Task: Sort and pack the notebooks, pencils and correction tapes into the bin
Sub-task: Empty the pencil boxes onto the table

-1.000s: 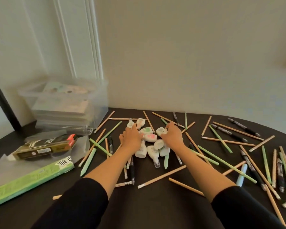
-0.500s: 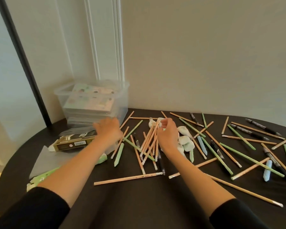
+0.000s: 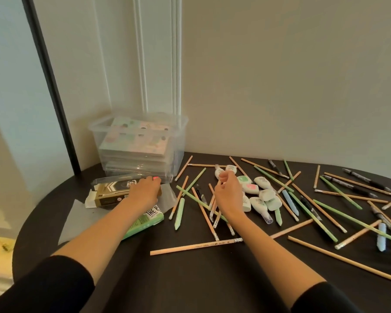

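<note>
In the head view, the clear bin stands at the back left of the dark worktop, close to the wall. The notebooks are stacked flat inside it, so that part of the sort looks done. The pencils and correction tapes lie loose on the worktop to the right of the bin, and none can be seen in it. The tapes sit heaped in one cluster, probably so they can go in as a group. The pencils cross one another at all angles.

The left hand lies palm-down over the red-tipped end of a gold-and-black carton just in front of the bin, fingers bent over it. Whether it truly grips the carton I cannot tell; the carton may be meant for pencils. The right hand hovers above a few pencils beside the tapes, fingers loosely curled and thumb near forefinger — whether a pencil is pinched there is hidden.

A green box and a grey sheet lie under the left forearm. Black pens and pale-blue sticks are mixed among the pencils — they would need telling apart.
</note>
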Available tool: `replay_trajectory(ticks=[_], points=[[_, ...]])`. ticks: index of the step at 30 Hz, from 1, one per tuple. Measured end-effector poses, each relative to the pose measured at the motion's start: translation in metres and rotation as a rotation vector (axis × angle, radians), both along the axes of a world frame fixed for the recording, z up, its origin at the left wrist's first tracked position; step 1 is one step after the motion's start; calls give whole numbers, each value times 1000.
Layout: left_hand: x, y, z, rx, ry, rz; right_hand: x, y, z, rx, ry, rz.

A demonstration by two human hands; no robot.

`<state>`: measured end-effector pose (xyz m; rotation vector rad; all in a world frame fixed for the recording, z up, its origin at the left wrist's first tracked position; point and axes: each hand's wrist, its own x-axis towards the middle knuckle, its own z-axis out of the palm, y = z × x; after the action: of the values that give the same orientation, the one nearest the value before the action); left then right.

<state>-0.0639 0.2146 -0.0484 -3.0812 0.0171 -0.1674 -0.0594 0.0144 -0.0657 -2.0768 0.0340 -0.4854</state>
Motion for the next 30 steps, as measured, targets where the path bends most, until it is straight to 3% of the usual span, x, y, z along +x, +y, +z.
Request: replay_trajectory(ticks=[8, 14, 19, 22, 28, 30], points=[[-1, -14, -3, 68, -192, -27, 0, -6, 1, 25, 20, -18], [-5, -61, 20, -179, -417, -232, -3, -12, 6, 124, 15, -3], [-18, -100, 33, -389, -520, -558, -7, -44, 22, 683, 185, 81], [-28, -114, 36, -532, -513, -703, -11, -72, 23, 813, 272, 145], [-36, -129, 28, -797, -348, -749, -18, -110, 17, 1214, 245, 338], [-35, -129, 25, -874, -279, -726, -19, -120, 16, 1252, 230, 344]])
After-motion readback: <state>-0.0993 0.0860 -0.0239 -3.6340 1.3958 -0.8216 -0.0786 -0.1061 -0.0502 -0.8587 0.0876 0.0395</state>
